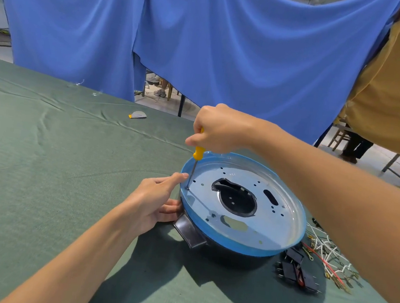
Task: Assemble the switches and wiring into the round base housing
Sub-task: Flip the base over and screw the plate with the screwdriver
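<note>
The tabletop, draped in green cloth, carries a small grey and yellow scrap far back on the left. Nearer, the left hand reaches in with its forearm low over the cloth. Its grip is released: the fingers lie flat against the outer wall of the round base housing, and the forefinger stretches up to the blue rim, just beside the tool's shaft, steadying it.

The yellow-handled screwdriver stands nearly upright, with its tip set at the left edge of the metal plate inside the housing, seemingly in a screw or hole there. The housing sits on the tabletop right of centre.

Above it, the right hand comes over with the wrist bent down, its grip clenched round the top of the handle.

The step in hand looks like driving or loosening a plate screw. The black switches and the bundle of wires lie loose on the cloth just right of the housing, not yet fitted. The next move calls for downward pressure while turning, with the left hand keeping the housing from spinning.
</note>
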Demonstrator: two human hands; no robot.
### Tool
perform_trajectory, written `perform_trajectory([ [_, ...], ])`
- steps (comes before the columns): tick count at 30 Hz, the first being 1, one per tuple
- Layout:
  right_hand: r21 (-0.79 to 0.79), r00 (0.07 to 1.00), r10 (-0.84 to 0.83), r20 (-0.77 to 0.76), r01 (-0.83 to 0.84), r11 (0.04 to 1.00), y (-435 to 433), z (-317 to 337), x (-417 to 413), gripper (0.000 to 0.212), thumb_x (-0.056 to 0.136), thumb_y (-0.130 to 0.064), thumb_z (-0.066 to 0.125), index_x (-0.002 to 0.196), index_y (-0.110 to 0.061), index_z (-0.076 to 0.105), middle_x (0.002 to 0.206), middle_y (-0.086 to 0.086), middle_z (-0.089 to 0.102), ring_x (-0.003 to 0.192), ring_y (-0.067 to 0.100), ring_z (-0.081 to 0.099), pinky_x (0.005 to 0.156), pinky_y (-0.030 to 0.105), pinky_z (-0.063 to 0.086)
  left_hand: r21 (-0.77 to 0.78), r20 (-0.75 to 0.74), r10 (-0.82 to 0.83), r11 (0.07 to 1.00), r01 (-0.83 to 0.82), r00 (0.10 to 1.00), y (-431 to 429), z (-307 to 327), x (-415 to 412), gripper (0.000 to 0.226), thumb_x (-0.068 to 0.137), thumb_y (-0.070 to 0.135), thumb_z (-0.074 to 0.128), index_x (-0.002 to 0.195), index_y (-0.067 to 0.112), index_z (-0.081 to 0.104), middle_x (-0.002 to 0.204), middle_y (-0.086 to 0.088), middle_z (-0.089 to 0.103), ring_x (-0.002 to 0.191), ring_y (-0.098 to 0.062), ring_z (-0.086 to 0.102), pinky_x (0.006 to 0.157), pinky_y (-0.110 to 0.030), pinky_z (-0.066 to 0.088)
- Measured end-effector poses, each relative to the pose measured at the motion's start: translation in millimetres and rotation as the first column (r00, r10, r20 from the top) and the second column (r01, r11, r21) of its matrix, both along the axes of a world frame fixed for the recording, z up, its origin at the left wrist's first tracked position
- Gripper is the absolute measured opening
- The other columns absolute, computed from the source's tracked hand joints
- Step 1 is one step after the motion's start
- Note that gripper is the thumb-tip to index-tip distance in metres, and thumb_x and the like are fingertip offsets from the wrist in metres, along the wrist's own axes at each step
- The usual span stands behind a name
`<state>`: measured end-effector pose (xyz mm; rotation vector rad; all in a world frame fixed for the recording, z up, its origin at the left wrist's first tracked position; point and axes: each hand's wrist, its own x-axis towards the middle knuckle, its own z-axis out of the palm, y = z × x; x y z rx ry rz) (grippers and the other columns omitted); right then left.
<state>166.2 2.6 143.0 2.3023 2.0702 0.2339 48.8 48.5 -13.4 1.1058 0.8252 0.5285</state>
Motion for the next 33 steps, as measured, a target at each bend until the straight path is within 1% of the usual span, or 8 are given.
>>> perform_trajectory([
  [3, 0.055, 0.996, -0.076, -0.050, 0.078, 0.995, 3.5, -6.9, 4.4, 0.040, 0.091, -0.028, 0.053, 0.058, -0.013, 0.035, 0.056, 0.004, 0.038, 0.055, 0.023, 0.034, 0.047, 0.026, 0.025, 0.009, -0.001, -0.010, 1.000, 0.010, 1.000, 0.3, 0.8, -0.4, 0.032, 0.082, 0.044, 0.073, 0.103, 0.019, 0.070, 0.071, -0.015, 0.071, 0.062, -0.026, 0.068, 0.064, -0.034, 0.060],
  [7, -0.109, 0.984, -0.119, -0.129, 0.105, 0.988, -4.1, 4.3, 5.3, 0.040, 0.092, -0.048, 0.056, 0.074, -0.012, 0.056, 0.063, 0.002, 0.060, 0.048, 0.014, 0.054, 0.042, 0.019, 0.040, -0.003, 0.006, -0.019, 1.000, 0.019, 1.000, 1.8, 0.7, -1.0, 0.038, 0.079, 0.045, 0.075, 0.107, 0.020, 0.069, 0.074, -0.017, 0.071, 0.066, -0.028, 0.068, 0.073, -0.038, 0.061],
  [10, -0.200, 0.991, -0.044, -0.125, 0.019, 0.980, -13.3, 15.6, 3.0, 0.022, 0.092, -0.035, 0.062, 0.096, -0.013, 0.063, 0.068, 0.001, 0.064, 0.050, 0.011, 0.058, 0.036, 0.014, 0.039, -0.016, 0.012, -0.023, 1.000, 0.023, 1.000, 3.3, 0.7, -0.7, 0.041, 0.077, 0.046, 0.077, 0.109, 0.021, 0.069, 0.078, -0.019, 0.072, 0.067, -0.029, 0.069, 0.077, -0.041, 0.061],
  [16, -0.015, 0.998, 0.006, 0.068, -0.005, 1.000, -8.7, -3.6, -2.6, 0.039, 0.095, -0.025, 0.050, 0.060, -0.011, 0.039, 0.058, 0.007, 0.039, 0.059, 0.023, 0.038, 0.045, 0.028, 0.025, -0.020, 0.018, -0.020, 1.000, 0.020, 1.000, 3.6, -1.7, -0.5, 0.041, 0.078, 0.049, 0.076, 0.107, 0.021, 0.070, 0.075, -0.016, 0.071, 0.063, -0.026, 0.068, 0.067, -0.034, 0.061],
  [21, -0.172, 0.996, -0.087, -0.003, 0.086, 0.981, -8.7, 8.1, -5.0, 0.039, 0.094, -0.046, 0.053, 0.072, -0.014, 0.052, 0.063, 0.001, 0.057, 0.050, 0.014, 0.053, 0.043, 0.020, 0.036, -0.014, 0.019, -0.009, 1.000, 0.009, 1.000, 3.2, -2.9, 0.6, 0.042, 0.077, 0.051, 0.076, 0.105, 0.021, 0.070, 0.075, -0.016, 0.071, 0.065, -0.026, 0.069, 0.076, -0.037, 0.061],
  [24, -0.240, 0.999, -0.009, 0.048, 0.020, 0.971, -13.1, 15.3, -6.9, 0.027, 0.091, -0.038, 0.061, 0.094, -0.011, 0.065, 0.073, 0.004, 0.066, 0.056, 0.016, 0.059, 0.038, 0.016, 0.037, -0.021, 0.023, -0.016, 1.000, 0.016, 1.000, 4.3, -3.0, 0.6, 0.045, 0.074, 0.053, 0.077, 0.107, 0.022, 0.071, 0.078, -0.017, 0.072, 0.067, -0.027, 0.068, 0.079, -0.039, 0.060],
  [29, -0.065, 0.995, -0.017, 0.095, 0.023, 0.998, -9.9, 1.0, -8.5, 0.040, 0.096, -0.023, 0.050, 0.059, -0.012, 0.040, 0.055, 0.005, 0.040, 0.052, 0.021, 0.037, 0.044, 0.026, 0.026, -0.005, 0.027, -0.015, 1.000, 0.015, 1.000, 5.9, -4.7, 1.1, 0.046, 0.075, 0.052, 0.077, 0.110, 0.022, 0.070, 0.075, -0.016, 0.071, 0.065, -0.027, 0.068, 0.074, -0.037, 0.060],
  [33, -0.177, 0.994, -0.111, 0.002, 0.109, 0.978, -7.7, 5.5, -8.4, 0.044, 0.097, -0.039, 0.052, 0.064, -0.010, 0.050, 0.056, 0.001, 0.053, 0.042, 0.015, 0.047, 0.042, 0.019, 0.035, -0.001, 0.032, -0.019, 1.000, 0.019, 0.999, 4.6, -4.1, 0.4, 0.042, 0.076, 0.053, 0.076, 0.104, 0.022, 0.071, 0.076, -0.017, 0.072, 0.066, -0.026, 0.068, 0.071, -0.035, 0.060],
])
